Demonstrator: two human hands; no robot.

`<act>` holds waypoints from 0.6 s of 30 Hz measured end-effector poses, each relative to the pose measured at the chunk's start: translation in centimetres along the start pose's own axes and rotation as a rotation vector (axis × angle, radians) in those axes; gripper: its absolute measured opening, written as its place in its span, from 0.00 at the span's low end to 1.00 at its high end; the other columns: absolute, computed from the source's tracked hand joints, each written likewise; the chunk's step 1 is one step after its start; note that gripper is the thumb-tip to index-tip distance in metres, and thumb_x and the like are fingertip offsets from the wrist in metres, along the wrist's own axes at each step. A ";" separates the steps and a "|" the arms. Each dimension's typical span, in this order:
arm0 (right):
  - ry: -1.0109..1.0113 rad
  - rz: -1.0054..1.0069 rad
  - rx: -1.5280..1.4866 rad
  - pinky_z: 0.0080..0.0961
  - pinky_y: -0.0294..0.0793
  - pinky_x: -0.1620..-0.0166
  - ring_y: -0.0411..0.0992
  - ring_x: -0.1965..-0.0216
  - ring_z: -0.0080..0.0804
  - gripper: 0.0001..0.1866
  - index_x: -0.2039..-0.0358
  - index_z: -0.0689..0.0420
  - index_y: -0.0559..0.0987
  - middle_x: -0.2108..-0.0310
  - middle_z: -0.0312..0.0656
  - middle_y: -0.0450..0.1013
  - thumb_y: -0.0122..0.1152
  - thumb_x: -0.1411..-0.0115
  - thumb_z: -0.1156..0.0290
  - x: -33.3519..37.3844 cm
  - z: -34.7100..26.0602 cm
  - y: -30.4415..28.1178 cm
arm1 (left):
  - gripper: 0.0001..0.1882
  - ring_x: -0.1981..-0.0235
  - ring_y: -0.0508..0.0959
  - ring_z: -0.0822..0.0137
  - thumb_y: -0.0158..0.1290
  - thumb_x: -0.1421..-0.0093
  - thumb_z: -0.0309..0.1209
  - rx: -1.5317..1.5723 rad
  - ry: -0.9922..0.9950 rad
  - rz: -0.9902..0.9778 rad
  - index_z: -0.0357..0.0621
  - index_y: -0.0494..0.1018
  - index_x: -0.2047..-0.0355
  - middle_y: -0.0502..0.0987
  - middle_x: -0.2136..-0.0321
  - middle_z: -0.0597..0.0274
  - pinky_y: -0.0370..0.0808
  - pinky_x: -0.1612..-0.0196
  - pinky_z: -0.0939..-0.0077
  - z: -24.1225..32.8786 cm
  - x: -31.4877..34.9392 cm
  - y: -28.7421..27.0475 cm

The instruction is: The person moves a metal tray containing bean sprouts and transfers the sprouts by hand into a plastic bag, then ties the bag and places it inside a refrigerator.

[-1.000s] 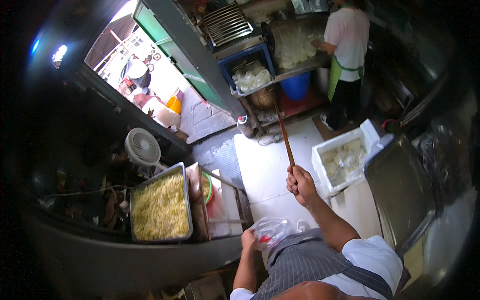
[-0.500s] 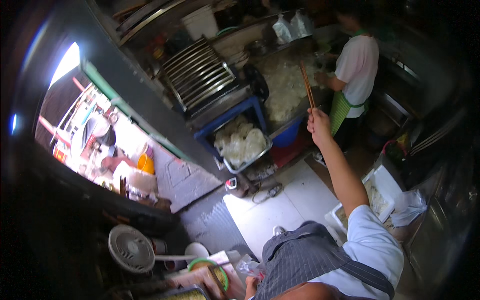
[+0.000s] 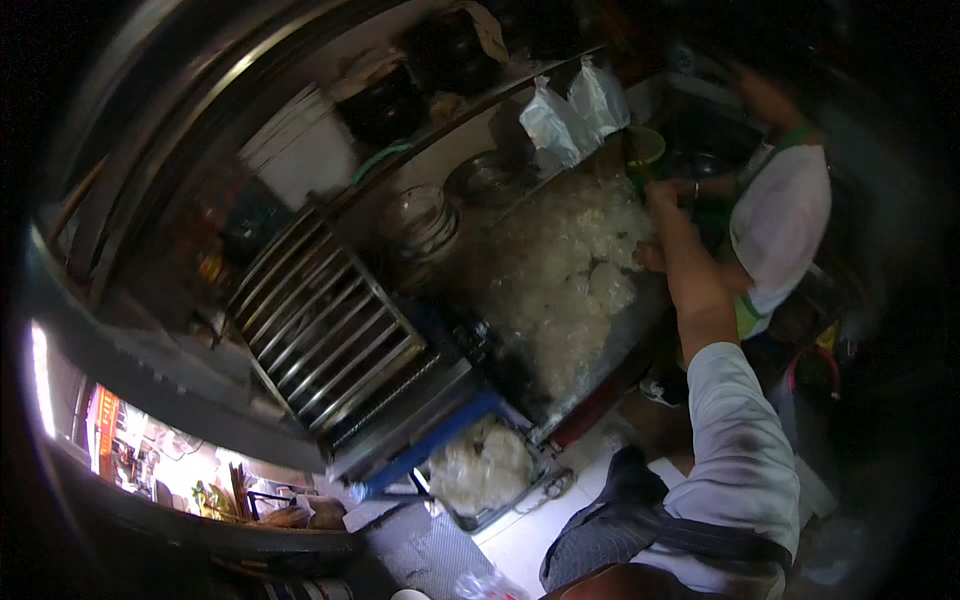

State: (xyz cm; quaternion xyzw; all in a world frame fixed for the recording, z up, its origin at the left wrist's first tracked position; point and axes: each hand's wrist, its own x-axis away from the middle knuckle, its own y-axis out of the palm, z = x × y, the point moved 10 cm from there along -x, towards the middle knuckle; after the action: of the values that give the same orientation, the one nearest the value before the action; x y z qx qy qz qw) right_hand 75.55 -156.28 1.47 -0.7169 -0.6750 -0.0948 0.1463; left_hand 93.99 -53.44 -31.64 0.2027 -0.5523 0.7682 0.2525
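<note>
The right hand (image 3: 659, 194), its grip too dim to tell, is close beside the green container (image 3: 646, 147), the reach seemingly done, any release unconfirmed, with the left hand out of view

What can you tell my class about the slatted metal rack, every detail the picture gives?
The rack looks like bare, shiny metal: parallel bars set in a row, with dark gaps between them. A grey ledge runs along its near side. It sits slantwise in the picture, above a blue stand and left of the pale bags. Nothing seems to lie on it. The right hand is clear of it.
</note>
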 end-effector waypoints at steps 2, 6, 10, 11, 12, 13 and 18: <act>-0.001 -0.006 0.000 0.28 0.61 0.80 0.58 0.83 0.27 0.11 0.66 0.61 0.76 0.80 0.36 0.64 0.51 0.36 0.66 -6.9 -0.6 1.4 | 0.14 0.59 0.80 0.52 0.50 0.50 0.28 -0.037 0.019 -0.048 0.47 0.80 0.63 0.80 0.65 0.48 0.74 0.53 0.63 6.6 -1.3 1.0; 0.010 -0.135 -0.041 0.27 0.59 0.80 0.56 0.83 0.26 0.11 0.65 0.61 0.77 0.80 0.34 0.63 0.52 0.36 0.66 -17.7 -2.3 5.1 | 0.14 0.59 0.80 0.52 0.49 0.50 0.28 -0.031 0.014 -0.076 0.47 0.80 0.63 0.80 0.65 0.47 0.74 0.53 0.63 18.8 -2.9 -0.7; 0.086 -0.438 -0.102 0.29 0.60 0.80 0.58 0.82 0.26 0.11 0.62 0.58 0.75 0.74 0.38 0.66 0.52 0.36 0.64 -24.7 -1.6 11.0 | 0.14 0.59 0.80 0.52 0.49 0.50 0.27 -0.001 -0.046 -0.039 0.46 0.80 0.63 0.80 0.65 0.47 0.74 0.53 0.63 25.5 -2.8 -3.9; 0.090 -0.514 -0.131 0.30 0.62 0.80 0.59 0.81 0.27 0.14 0.58 0.58 0.74 0.70 0.39 0.68 0.52 0.36 0.62 -27.7 -2.0 11.1 | 0.14 0.60 0.80 0.52 0.49 0.50 0.27 0.007 -0.043 -0.038 0.46 0.80 0.63 0.80 0.65 0.47 0.74 0.53 0.63 27.2 -3.5 -4.1; 0.067 -0.423 -0.048 0.32 0.64 0.78 0.62 0.80 0.29 0.16 0.55 0.59 0.74 0.67 0.40 0.70 0.52 0.36 0.61 -30.8 -2.8 11.1 | 0.15 0.60 0.80 0.52 0.49 0.50 0.27 0.015 -0.038 -0.034 0.46 0.80 0.63 0.80 0.65 0.47 0.74 0.53 0.63 28.5 -4.0 -4.2; 0.056 -0.335 0.036 0.34 0.66 0.77 0.64 0.78 0.31 0.18 0.52 0.59 0.73 0.63 0.42 0.71 0.52 0.36 0.60 -33.6 -3.5 11.3 | 0.15 0.60 0.80 0.52 0.49 0.50 0.27 0.019 -0.039 -0.029 0.46 0.80 0.63 0.80 0.65 0.47 0.74 0.53 0.63 29.7 -4.5 -4.3; -0.384 0.261 0.604 0.53 0.72 0.55 0.75 0.59 0.53 0.24 0.59 0.64 0.77 0.60 0.52 0.75 0.53 0.40 0.52 -32.1 -8.5 16.5 | 0.15 0.60 0.80 0.52 0.48 0.50 0.27 0.050 -0.138 0.018 0.46 0.80 0.63 0.80 0.65 0.47 0.74 0.53 0.62 29.4 -1.5 -4.7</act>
State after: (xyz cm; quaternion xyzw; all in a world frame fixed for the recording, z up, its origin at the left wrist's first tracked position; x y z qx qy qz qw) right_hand 90.24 -190.08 -2.61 -0.7260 -0.5908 0.2641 0.2328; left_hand 99.05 -80.42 -19.98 0.2564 -0.5508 0.7682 0.2017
